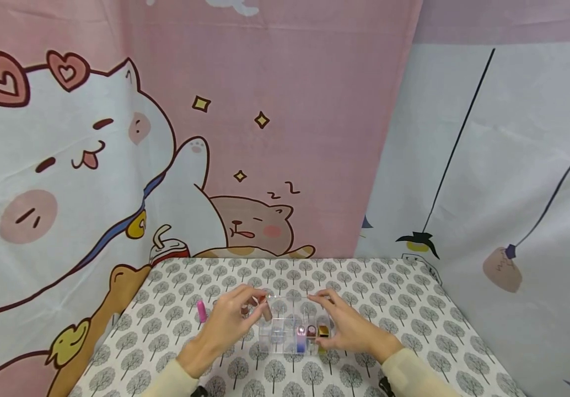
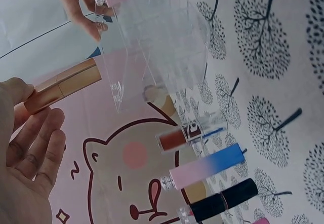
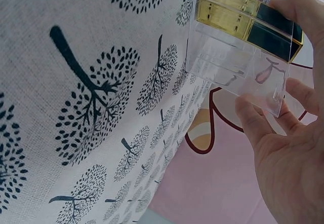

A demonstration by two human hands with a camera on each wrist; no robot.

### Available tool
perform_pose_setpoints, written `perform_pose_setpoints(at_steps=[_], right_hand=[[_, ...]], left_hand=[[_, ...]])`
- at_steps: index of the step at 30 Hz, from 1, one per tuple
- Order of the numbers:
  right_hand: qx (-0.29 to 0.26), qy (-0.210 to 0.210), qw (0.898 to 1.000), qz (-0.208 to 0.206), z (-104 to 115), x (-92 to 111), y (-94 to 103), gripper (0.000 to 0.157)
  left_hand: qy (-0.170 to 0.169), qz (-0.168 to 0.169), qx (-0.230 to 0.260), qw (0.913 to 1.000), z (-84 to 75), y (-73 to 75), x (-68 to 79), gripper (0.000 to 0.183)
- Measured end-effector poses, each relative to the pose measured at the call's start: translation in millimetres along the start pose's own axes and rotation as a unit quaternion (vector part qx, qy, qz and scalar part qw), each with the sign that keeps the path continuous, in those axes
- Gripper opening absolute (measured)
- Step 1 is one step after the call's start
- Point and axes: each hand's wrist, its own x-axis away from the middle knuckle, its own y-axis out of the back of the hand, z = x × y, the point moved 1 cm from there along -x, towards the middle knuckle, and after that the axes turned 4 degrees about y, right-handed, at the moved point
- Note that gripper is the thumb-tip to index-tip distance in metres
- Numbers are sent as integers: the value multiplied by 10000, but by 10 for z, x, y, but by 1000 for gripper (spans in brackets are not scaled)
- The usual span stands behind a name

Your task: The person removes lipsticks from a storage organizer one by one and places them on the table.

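Note:
My left hand (image 1: 225, 317) pinches a shiny rose-gold lipstick tube (image 2: 63, 86) between thumb and forefinger, over the left part of a clear plastic organizer (image 1: 277, 333). The other left fingers curl loosely below the tube. With thumb in front and fingers behind, my right hand (image 1: 347, 325) holds the organizer's right end. Inside its compartments stand a pink-and-blue tube (image 1: 301, 340), a dark-red-topped tube (image 1: 312, 331) and a square gold lipstick with a dark end (image 3: 248, 19). The left compartments look see-through.
Left of the organizer, on the tree-print cloth (image 1: 237, 372), stand a bright pink tube (image 1: 202, 311), a black tube (image 2: 224, 199), another pink-and-blue tube (image 2: 207, 165) and a clear tube with red-brown contents (image 2: 174, 139). Printed curtains (image 1: 315, 138) hang behind the table.

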Motion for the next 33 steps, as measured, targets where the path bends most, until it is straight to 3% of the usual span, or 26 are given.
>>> perform_pose_setpoints(at_steps=[12,19,33], right_hand=[[65,30,10000,-33,4,3,-6,110],[111,37,9999,-46,8,-1,-9,111],[86,78,9999,-4,12,4,2,109]], left_hand=[[-100,40,-13,9999,93,154,68,30],[-168,-107,-212,9996,154,219,104,29],[37,-34,-296,9995,251,250,180,29]])
